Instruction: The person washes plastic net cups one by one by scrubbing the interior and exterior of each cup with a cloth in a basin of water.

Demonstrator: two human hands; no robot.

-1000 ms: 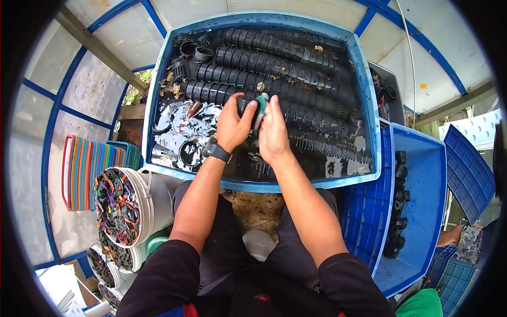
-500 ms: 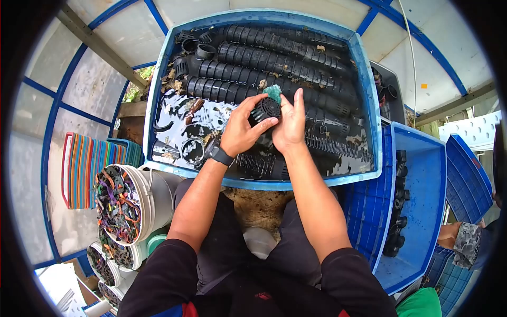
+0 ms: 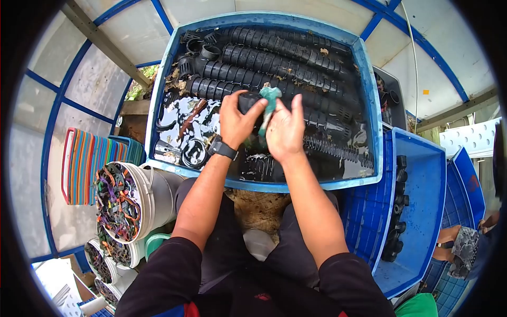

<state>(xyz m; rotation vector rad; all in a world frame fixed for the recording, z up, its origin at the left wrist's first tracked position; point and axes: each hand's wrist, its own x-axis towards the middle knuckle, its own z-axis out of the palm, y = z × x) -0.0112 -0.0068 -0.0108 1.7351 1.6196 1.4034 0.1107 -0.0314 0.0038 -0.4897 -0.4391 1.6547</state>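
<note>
Over a blue tub of water, my left hand grips a round black plastic part between thumb and fingers. A green cloth hangs at my left thumb tip and the fingers of my right hand. My right palm faces up, its fingers partly spread, with the cloth against the index side. Ribbed black tubes lie in the water beyond my hands. A black ring and a brown strip are at the left of the tub.
Buckets of coloured straps, the nearest a white bucket, stand at the left beside stacked coloured trays. At the right, a blue crate holds black fittings. Another person's arm shows at the right edge.
The black part has turned from its slotted face and shifted left with my left hand. The green cloth now hangs lower and longer between my hands.
</note>
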